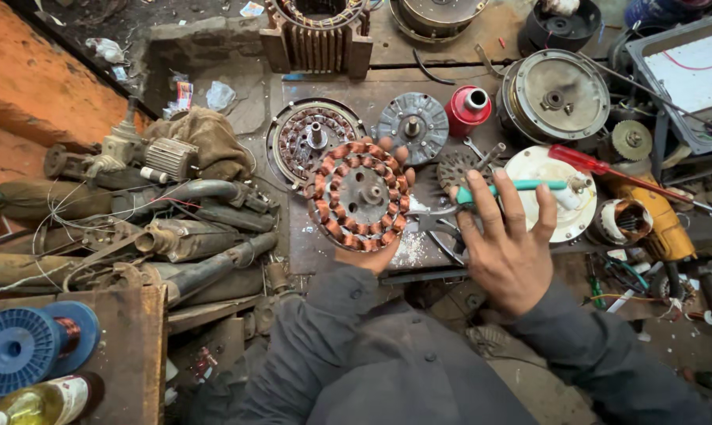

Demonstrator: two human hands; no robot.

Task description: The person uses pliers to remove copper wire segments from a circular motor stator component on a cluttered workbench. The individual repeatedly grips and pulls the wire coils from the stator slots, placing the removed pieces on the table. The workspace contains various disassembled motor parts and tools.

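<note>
Left hand [372, 256] clamped under the copper coil ring [361, 195], held above the desk [387, 94] centre; right hand [507, 244] at 3 o'clock, fingers spread, pinning green-handled pliers [482, 197] — keep ring level, jaws steady.

Cluttered workbench as we see it from above: a red canister [468, 109] beside a grey toothed disc [412, 123]; a round metal motor housing [555, 96] at upper right; a red-handled screwdriver [608, 169] above a yellow power tool [660, 222]; a blue wire spool [30, 347] at lower left; a brown rag [206, 138] over rusty pipes [206, 236]
</note>
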